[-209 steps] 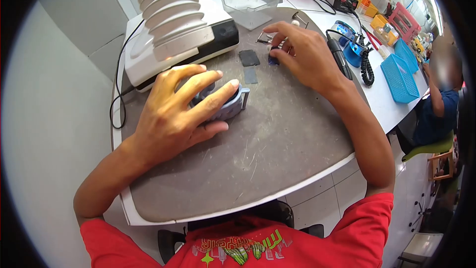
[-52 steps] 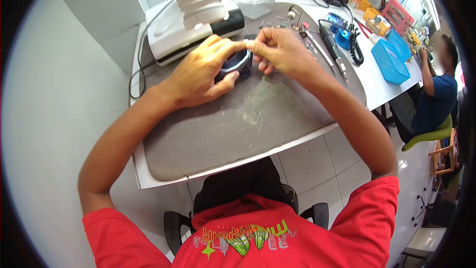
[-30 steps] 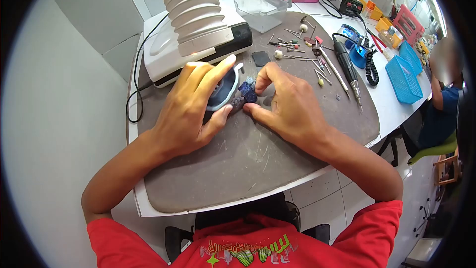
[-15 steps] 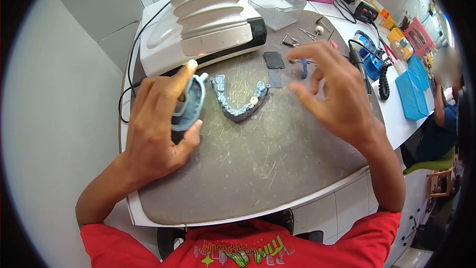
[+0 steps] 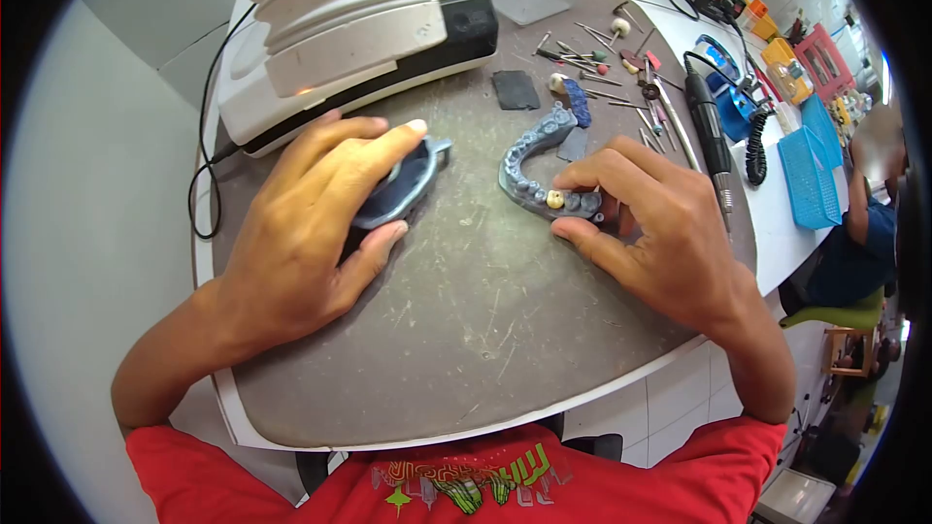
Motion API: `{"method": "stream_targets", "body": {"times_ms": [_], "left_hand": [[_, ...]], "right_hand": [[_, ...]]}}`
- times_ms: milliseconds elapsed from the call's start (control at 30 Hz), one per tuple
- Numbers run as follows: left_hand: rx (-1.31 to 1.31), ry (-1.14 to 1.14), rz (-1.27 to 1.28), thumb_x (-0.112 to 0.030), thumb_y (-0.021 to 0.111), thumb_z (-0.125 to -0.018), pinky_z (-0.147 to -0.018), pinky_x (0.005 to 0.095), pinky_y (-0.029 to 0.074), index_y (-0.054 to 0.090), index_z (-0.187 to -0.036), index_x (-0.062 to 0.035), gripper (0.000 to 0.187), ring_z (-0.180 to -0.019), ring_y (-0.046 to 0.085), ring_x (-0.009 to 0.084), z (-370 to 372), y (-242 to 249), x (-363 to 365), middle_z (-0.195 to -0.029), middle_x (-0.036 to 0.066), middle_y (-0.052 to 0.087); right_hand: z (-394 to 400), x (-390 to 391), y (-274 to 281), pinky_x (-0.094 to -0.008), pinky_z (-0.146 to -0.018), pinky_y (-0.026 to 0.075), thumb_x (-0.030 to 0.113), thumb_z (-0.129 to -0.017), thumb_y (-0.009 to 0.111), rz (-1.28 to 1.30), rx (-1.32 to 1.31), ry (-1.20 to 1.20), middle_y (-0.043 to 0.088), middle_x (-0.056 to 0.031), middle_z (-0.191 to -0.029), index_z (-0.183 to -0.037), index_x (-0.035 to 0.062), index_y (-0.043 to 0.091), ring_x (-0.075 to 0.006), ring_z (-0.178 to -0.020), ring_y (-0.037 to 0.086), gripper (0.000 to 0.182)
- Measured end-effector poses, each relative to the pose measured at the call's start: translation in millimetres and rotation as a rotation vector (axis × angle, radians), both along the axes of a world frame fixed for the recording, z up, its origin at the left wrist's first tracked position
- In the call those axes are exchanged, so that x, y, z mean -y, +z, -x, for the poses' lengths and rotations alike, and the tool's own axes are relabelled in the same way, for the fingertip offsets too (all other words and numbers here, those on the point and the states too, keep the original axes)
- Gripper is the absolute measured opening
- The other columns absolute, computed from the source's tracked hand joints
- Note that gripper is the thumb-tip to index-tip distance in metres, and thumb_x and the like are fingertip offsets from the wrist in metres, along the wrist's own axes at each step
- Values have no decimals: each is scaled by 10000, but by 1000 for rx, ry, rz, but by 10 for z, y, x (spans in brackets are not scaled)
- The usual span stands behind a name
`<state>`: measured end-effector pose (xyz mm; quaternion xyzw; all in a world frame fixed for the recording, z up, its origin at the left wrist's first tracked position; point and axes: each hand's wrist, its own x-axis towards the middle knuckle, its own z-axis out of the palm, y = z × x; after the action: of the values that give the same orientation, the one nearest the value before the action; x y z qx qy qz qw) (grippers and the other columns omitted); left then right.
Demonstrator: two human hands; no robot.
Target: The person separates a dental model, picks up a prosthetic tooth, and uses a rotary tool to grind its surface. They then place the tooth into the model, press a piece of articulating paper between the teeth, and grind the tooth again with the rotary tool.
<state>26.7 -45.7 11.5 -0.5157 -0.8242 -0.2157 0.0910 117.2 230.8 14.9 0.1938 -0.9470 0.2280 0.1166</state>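
Observation:
On the brown work mat, my right hand (image 5: 650, 209) pinches the right end of a grey lower dental model (image 5: 529, 150). The model is horseshoe-shaped, and one cream-coloured tooth crown (image 5: 554, 199) sits in its row beside my fingertips. My left hand (image 5: 325, 199) is closed around a second blue-grey dental model (image 5: 403, 194) on the left of the mat. Part of that one is hidden under my palm and fingers. Between the two models lies scratched mat surface (image 5: 456, 291).
A white suction unit with a ribbed hose (image 5: 340, 0) stands at the back left. Several burs (image 5: 592, 63), a dark square pad (image 5: 515, 90) and a black handpiece (image 5: 707, 126) lie behind my right hand. Blue baskets (image 5: 808, 180) and a seated person (image 5: 854, 243) are at right.
My right hand has come down and taken hold of the grey dental model, which now sits turned and farther right. My left hand keeps its model. The view has shifted somewhat.

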Motion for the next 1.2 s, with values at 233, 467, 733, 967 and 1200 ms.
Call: {"method": "stream_targets", "body": {"times_ms": [233,467,733,967,1200], "left_hand": [[-98,-74,-87,41,724,-706,-1063,480,417,561,-1324,-55,646,-1276,493,382,77,-58,-360,-1400,183,494],[-110,-239,-147,-77,772,-715,-1047,481,444,602,-1196,-23,514,-1195,553,331,66,-109,-611,-1217,138,583],[-177,-242,-179,-66,731,-767,-1018,425,489,664,-991,-28,237,-1076,615,331,195,-165,-661,-1117,122,625],[-121,-281,-157,-52,747,-716,-939,413,503,667,-987,-39,284,-1081,590,326,244,-103,-776,-1124,114,613],[166,-297,-196,-65,794,-693,-912,406,485,671,-1016,-50,345,-1094,562,311,267,-54,-860,-1148,100,594]], "right_hand": [[-77,52,-29,-372,-617,485,183,-791,774,91,-65,-145,602,-98,-866,-981,56,641,-270,-694,631,265],[23,133,-55,-362,-582,479,150,-786,765,106,-76,-121,614,-86,-859,-961,43,674,-225,-638,618,224],[-17,268,-43,-275,-510,439,77,-764,779,183,-134,-280,669,-72,-846,-857,13,706,-141,-526,532,135],[-59,141,69,-251,-514,445,114,-729,828,161,25,-287,673,-54,-940,-1095,56,677,-119,-602,558,400],[-120,-23,45,-237,-503,452,113,-727,849,185,68,-294,630,-45,-859,-1034,35,686,-96,-604,561,356]]}}
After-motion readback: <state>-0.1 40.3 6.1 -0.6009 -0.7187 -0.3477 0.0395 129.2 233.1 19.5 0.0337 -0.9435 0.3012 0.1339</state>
